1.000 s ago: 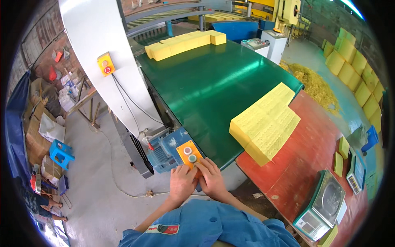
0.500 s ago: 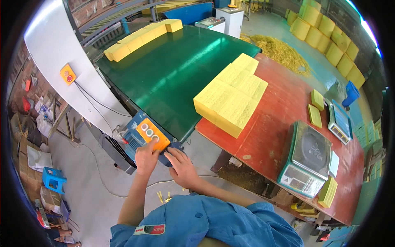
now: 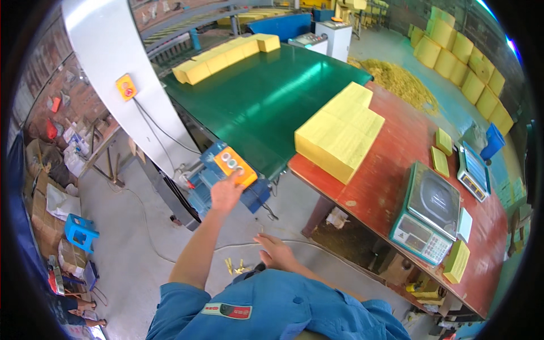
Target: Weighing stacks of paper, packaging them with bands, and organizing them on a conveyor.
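My left hand (image 3: 225,195) reaches up to an orange control box (image 3: 247,179) at the corner of a green conveyor belt (image 3: 243,107). Its index finger touches the nearest of several round buttons on the box; nothing is held in it. Low in front of my body, my right hand (image 3: 276,253) hangs over the floor with the fingers apart and holds nothing. A stack of yellow blocks (image 3: 340,130) rests on the red table (image 3: 371,181) beside the belt. More yellow blocks (image 3: 224,58) stand in a row along the belt's far left edge.
Two scales, one large (image 3: 429,212) and one blue (image 3: 474,170), stand on the table among small yellow pieces (image 3: 457,262). A white panel (image 3: 107,62) with a red button rises at left. On the floor are a blue stool (image 3: 81,232) and a cable (image 3: 146,241).
My right hand has left the control box and dropped down toward my body. My left finger stays at the buttons. The whole view has shifted, so the scene appears further right.
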Demonstrator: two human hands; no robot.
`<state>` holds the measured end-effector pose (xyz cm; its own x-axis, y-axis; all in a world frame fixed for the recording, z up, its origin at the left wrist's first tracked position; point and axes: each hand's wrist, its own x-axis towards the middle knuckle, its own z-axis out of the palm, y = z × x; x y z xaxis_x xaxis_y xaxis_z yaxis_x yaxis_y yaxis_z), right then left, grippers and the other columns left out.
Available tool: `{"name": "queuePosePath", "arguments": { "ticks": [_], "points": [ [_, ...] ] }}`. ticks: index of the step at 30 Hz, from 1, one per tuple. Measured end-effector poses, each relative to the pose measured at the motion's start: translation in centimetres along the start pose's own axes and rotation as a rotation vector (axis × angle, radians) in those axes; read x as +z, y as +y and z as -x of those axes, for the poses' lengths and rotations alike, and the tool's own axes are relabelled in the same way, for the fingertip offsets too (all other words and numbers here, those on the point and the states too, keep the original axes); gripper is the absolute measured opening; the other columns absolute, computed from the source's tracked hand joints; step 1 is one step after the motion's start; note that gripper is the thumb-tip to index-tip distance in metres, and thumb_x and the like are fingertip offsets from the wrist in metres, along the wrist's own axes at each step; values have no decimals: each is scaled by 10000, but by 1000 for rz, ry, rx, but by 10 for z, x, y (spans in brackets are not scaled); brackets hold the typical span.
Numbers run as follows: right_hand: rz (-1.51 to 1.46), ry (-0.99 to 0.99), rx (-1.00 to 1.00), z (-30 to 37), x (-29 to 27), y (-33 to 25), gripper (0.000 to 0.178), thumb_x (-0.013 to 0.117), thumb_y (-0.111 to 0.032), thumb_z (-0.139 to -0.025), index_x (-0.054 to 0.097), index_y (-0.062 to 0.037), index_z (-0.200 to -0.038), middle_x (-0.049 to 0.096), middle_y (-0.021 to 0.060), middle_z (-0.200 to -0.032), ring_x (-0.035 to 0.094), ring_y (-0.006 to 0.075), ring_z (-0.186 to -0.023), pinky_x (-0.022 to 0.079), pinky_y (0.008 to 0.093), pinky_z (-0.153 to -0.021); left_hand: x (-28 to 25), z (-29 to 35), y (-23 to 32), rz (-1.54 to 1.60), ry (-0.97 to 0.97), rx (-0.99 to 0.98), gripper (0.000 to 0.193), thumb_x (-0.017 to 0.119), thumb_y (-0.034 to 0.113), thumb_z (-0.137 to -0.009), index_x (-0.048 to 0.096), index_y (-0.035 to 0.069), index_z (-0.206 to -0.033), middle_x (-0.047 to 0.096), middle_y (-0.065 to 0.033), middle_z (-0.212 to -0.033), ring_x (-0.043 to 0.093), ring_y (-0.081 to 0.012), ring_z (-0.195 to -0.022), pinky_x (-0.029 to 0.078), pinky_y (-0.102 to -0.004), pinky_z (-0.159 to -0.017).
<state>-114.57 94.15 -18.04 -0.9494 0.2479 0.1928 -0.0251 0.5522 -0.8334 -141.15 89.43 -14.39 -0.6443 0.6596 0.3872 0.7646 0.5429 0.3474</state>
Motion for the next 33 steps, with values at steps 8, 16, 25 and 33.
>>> {"name": "queuePosePath", "arguments": {
  "ticks": [8, 16, 25, 33],
  "points": [
    [27, 61, 71, -16, 40, -21, 406, 630, -68, -846, 573, -73, -1248, 623, 158, -1255, 604, 367, -1131, 512, 432, -934, -14, -3, -5, 25, -40, 91, 471, 711, 306, -812, 538, 216, -1241, 689, -157, -760, 693, -351, -735, 542, -471, -621],
    [-114, 139, 223, -32, 96, -21, 395, 651, -111, -859, 593, -110, -1249, 643, 167, -1208, 643, 356, -1068, 529, 424, -885, -19, -15, -8, 42, -119, 159, 494, 726, 337, -809, 555, 176, -1245, 681, -146, -711, 685, -342, -666, 534, -450, -578],
    [-68, 306, 590, 10, 107, -1, 349, 626, -170, -877, 627, -110, -1220, 664, 178, -1138, 663, 334, -1034, 536, 435, -862, -8, -19, -19, 120, -62, 297, 479, 768, 315, -768, 601, 170, -1192, 650, -110, -630, 674, -310, -609, 517, -427, -535],
    [-40, 342, 550, 2, 122, 0, 374, 618, -181, -865, 620, -116, -1233, 660, 184, -1124, 650, 379, -1000, 528, 449, -862, -6, -26, -25, 115, -11, 337, 489, 764, 292, -775, 582, 140, -1203, 645, -110, -608, 662, -325, -571, 515, -442, -528]
  ]
}}
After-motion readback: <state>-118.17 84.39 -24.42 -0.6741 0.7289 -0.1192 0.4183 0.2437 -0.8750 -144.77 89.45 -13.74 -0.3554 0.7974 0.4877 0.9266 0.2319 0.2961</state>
